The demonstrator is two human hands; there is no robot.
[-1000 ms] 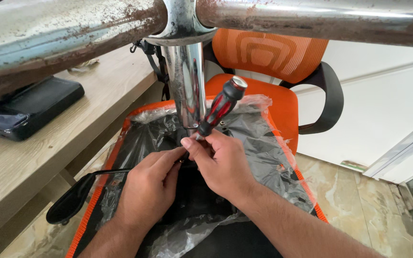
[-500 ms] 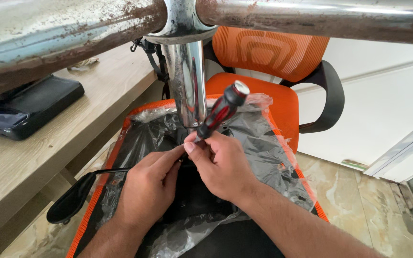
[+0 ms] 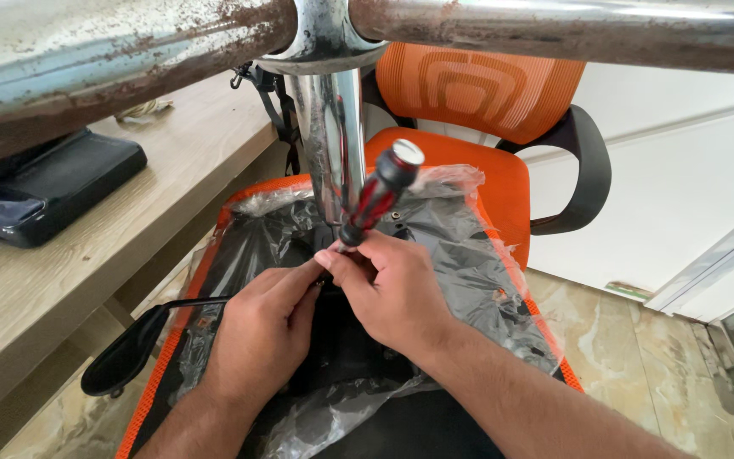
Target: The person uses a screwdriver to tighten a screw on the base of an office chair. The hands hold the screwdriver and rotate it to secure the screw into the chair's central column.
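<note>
Screwdriver (image 3: 377,197) has tipped slightly more upright and its butt sits a bit further right than half a second ago; both hands stay put at the same spot.

Nearest: two bare forearms coming up from the bottom edge. Left hand (image 3: 258,330) is curled narrow, fingertips pinched on something small at the base of the tool; what it pinches is hidden. Right hand (image 3: 394,291) is closed around the screwdriver's lower end, thumb and forefinger at the shank. One screwdriver: red-and-black ribbed handle, round silver cap on top, leaning up and right; tip hidden behind the fingers.

Under the hands: one upturned chair seat (image 3: 214,255), black underside, orange edge, covered in crinkled clear plastic wrap (image 3: 460,255). One black lever (image 3: 129,357) with a flat paddle end sticks out to the left of it.

Just beyond the hands: one chrome column (image 3: 329,144), smooth, shiny, vertical, joining two rusty, pitted metal legs (image 3: 112,51) that run left and right across the top.

Left: wooden surface (image 3: 87,255), pale grain, carrying one flat black device (image 3: 44,187) with a white cable.

Farther: one orange mesh chair (image 3: 477,93) with black curved armrest, white wall, marbled floor tiles (image 3: 630,340).
</note>
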